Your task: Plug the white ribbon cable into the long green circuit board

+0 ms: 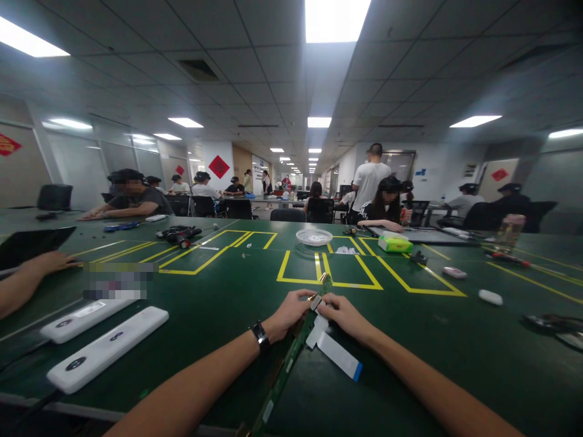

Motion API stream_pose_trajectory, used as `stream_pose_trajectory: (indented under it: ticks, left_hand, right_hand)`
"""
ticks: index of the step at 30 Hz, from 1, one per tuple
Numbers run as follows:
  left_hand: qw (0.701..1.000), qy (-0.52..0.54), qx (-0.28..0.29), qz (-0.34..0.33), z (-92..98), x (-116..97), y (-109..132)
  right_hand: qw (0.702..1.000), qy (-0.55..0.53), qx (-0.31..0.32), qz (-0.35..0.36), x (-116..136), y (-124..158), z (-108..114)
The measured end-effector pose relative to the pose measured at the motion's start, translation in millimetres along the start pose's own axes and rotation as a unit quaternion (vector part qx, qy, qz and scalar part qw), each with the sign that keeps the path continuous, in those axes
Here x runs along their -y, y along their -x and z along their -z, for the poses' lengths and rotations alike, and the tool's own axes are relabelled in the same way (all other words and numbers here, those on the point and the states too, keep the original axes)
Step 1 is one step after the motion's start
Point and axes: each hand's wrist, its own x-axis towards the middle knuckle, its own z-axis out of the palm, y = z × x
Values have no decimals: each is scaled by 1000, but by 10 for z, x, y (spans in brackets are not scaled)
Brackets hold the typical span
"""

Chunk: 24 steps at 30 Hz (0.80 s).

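Note:
A long, narrow green circuit board (286, 371) runs up from the table's near edge, its far end raised between my two hands. My left hand (288, 314) is closed on the board's left side near that end, a dark watch on its wrist. From the right, my right hand (346, 315) pinches a white flat ribbon cable (339, 355) where it meets the board. The cable hangs down to the right, folded once, and ends in a blue tip. My fingertips partly hide the joint between cable and board.
Two white power strips (109, 349) lie at left, near another person's hand (39, 273). Beyond my hands, yellow tape outlines (330, 284) mark the green table. A clear plastic dish (314, 237), a green tissue pack (395, 244) and a white mouse-like object (490, 297) lie around. People sit farther back.

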Motion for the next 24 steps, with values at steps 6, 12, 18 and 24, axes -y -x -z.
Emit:
stream_pose_trajectory:
  ticks: [6, 12, 18, 24]
  left_hand:
    - [998, 59, -20, -21, 50, 2, -24]
    - [995, 93, 0, -26, 91, 24, -44]
    - [999, 26, 25, -4, 82, 11, 10]
    - [1000, 5, -14, -15, 33, 0, 22]
  right_hand:
    - [997, -43, -31, -50, 13, -9, 6]
    - [987, -128, -35, -90, 19, -6, 7]
    - [987, -141, -22, -79, 52, 0, 3]
    - [994, -87, -45, -41, 6, -2, 19]
